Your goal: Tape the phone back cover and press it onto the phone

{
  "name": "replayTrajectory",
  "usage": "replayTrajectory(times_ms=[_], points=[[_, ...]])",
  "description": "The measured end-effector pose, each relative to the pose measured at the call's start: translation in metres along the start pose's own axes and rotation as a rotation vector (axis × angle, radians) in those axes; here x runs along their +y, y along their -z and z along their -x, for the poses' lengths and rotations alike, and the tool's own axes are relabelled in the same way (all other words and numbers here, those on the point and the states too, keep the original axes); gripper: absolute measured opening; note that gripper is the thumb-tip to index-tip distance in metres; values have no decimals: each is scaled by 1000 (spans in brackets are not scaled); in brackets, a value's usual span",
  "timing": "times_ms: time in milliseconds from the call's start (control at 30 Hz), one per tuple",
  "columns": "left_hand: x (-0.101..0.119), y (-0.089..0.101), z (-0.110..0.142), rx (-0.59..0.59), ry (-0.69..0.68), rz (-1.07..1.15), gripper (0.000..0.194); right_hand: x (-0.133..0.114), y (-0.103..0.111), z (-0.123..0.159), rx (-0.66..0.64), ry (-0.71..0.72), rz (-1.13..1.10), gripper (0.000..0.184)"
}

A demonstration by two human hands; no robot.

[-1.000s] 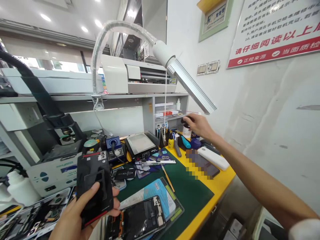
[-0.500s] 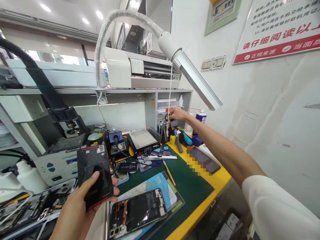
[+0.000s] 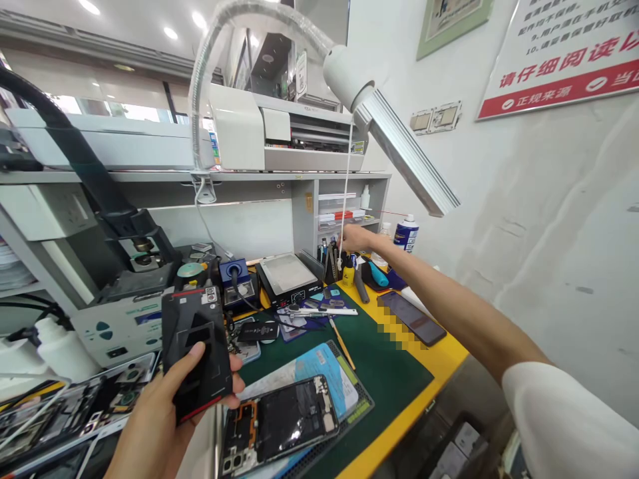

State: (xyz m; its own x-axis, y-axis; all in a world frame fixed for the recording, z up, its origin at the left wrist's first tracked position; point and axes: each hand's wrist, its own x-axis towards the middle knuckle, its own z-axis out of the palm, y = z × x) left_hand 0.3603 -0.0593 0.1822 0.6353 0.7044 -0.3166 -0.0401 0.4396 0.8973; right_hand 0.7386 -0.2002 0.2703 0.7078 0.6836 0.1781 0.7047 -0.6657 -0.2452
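My left hand (image 3: 167, 392) is closed around a flat black box (image 3: 197, 352) with red edges, thumb across its front face. My right hand (image 3: 357, 237) reaches far out to the tool holder (image 3: 330, 263) under the shelf; its fingers curl down among the upright tools, and what they grip is hidden. Beneath and to the right of the box, an opened phone (image 3: 284, 422) with an orange flex cable lies on a blue-and-white sheet (image 3: 327, 379). A yellow-handled tool (image 3: 342, 342) rests on the green mat (image 3: 384, 386).
A hanging lamp (image 3: 407, 153) and its white cord come down close to my right hand. A heating plate (image 3: 289, 276) and a soldering station (image 3: 234, 283) stand at the back. A dark phone (image 3: 412, 318) lies on the yellow edge. Opened phones (image 3: 94, 406) crowd the left side.
My right hand has dipped lower at the tool holder; the black loop handle seen at its fingers earlier no longer shows. My left hand still holds the box. The view has shifted slightly.
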Motion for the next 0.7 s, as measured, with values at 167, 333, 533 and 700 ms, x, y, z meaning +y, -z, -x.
replayTrajectory(times_ms=[167, 333, 533, 700], points=[[3, 0, 2, -11, 5, 32, 29, -14, 8, 26, 61, 31, -145, 26], [5, 4, 3, -31, -6, 51, 27, -3, 45, 72, 152, 67, -293, 28], [-4, 13, -3, -57, 22, 49, 38, -6, -14, 132, -40, 70, -324, 34], [-8, 13, -5, -70, 1, 30, 48, -29, -90, 152, -211, -4, -125, 36]])
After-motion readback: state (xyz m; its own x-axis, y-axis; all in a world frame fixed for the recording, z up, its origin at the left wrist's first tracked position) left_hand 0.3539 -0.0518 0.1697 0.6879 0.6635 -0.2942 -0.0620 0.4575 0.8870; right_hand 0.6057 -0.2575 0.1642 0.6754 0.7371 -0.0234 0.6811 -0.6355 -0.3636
